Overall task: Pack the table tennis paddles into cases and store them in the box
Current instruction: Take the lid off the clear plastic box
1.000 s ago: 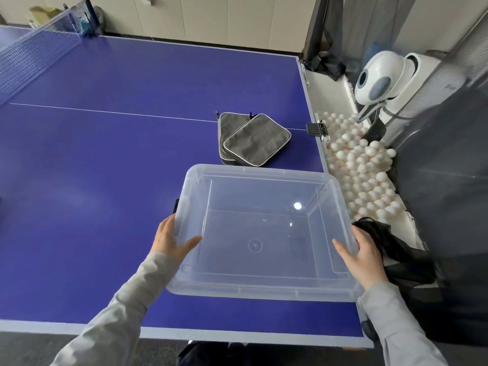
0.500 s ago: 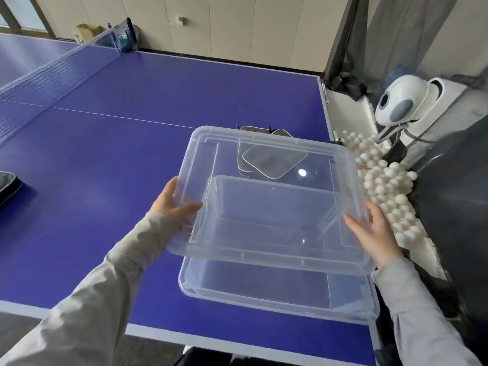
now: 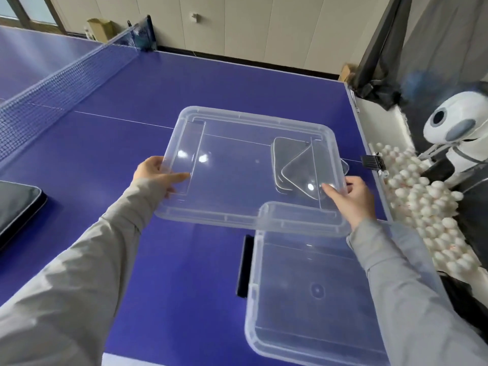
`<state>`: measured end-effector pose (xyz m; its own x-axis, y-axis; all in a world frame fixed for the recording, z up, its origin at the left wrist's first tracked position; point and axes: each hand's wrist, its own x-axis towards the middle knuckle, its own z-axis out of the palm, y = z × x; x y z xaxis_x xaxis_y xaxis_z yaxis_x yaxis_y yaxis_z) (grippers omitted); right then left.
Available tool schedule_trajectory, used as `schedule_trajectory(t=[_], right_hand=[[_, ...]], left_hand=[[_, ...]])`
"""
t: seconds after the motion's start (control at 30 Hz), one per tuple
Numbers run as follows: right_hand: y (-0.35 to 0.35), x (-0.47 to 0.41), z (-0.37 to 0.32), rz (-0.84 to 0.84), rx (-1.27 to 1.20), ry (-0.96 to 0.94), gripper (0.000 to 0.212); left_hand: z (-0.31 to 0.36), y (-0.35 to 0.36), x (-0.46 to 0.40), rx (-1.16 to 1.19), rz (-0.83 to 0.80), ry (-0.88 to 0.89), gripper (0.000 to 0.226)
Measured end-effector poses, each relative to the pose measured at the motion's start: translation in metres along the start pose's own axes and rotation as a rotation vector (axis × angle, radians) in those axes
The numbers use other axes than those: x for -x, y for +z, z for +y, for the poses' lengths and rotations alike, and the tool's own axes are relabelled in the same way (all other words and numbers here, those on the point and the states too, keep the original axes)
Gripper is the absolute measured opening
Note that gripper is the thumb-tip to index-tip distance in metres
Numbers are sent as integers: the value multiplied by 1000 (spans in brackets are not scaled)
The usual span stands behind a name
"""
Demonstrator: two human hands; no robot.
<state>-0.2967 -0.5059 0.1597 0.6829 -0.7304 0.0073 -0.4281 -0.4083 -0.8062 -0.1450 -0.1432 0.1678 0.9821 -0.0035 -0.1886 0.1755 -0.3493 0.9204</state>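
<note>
I hold a clear plastic lid level above the blue table. My left hand grips its left edge and my right hand grips its right near corner. The open clear box sits on the table at the near right, partly under the lid's near edge, with nothing in it. Two grey paddle cases, stacked crosswise, lie on the table beyond the box and show through the lid. No bare paddles are in sight.
A black case lies at the table's left edge. The net crosses the far left. Off the table's right side is a tray of several white balls and a white ball machine. A black clip sits on the right edge.
The lid has come off the box and travelled up and to the left in both hands. The box now sits uncovered at the near right. My view has swung left.
</note>
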Motion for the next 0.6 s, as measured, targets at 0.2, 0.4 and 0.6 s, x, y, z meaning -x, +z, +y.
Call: schedule_trajectory(t=[0.2,0.4,0.6], right_hand=[[106,-19,-58,-111,-50,43,62],[196,-40,-75,-89,76,100,75],[257,-63,-49,-92,133,180,72]], left_hand=[[-32,-55,-120,-80,-16,17,64],[-58,-67,-208,-169,-31,-38,66],[-101,-47,-258,-249,-53,-60,49]])
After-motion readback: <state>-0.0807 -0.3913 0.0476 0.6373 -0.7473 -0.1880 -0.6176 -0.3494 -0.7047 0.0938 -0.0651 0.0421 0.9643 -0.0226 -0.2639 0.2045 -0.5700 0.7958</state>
